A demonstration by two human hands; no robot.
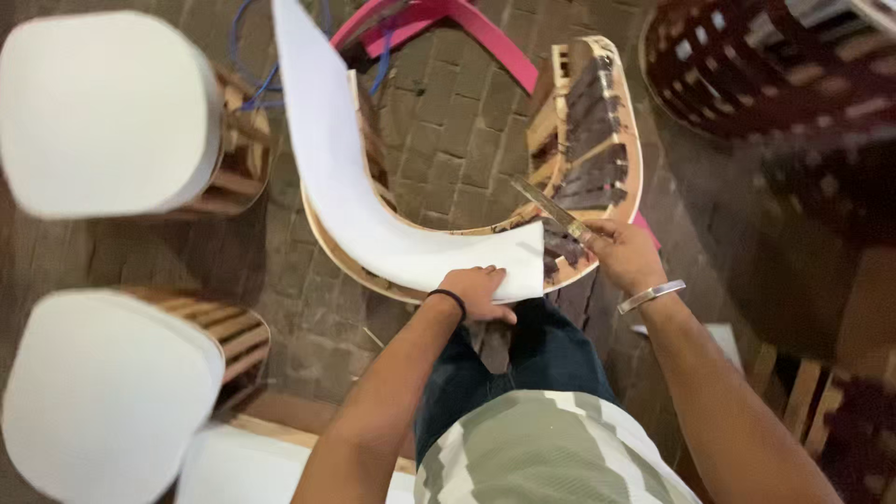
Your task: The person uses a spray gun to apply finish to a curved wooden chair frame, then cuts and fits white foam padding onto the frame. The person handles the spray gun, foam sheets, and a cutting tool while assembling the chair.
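Looking down through the head camera, we see our left hand (476,294) pressing flat on the near end of a curved white foam sheet (350,201), its fingers (485,275) spread on the sheet and closed on nothing. That sheet lies along the top of a curved wooden chair frame (597,131), following its bend from the far side round to just in front of our knees. Our right hand (623,254) has its fingers wrapped round the handle of a long flat blade (549,207), which we take to be a knife; its tip rests at the edge of the foam, touching the frame.

Around us stand two chair frames already capped in white foam (107,112) (107,392) to the left, a dark woven chair (775,65) at upper right, and a pink frame piece (485,33) on the brick floor (448,121).

We judge the main risk to be the blade running close to our left fingers: a slip along the frame edge could reach them. The foam could also shift if the left hand's pressure eases, giving a ragged cut or an overhang that misses the frame's curve.
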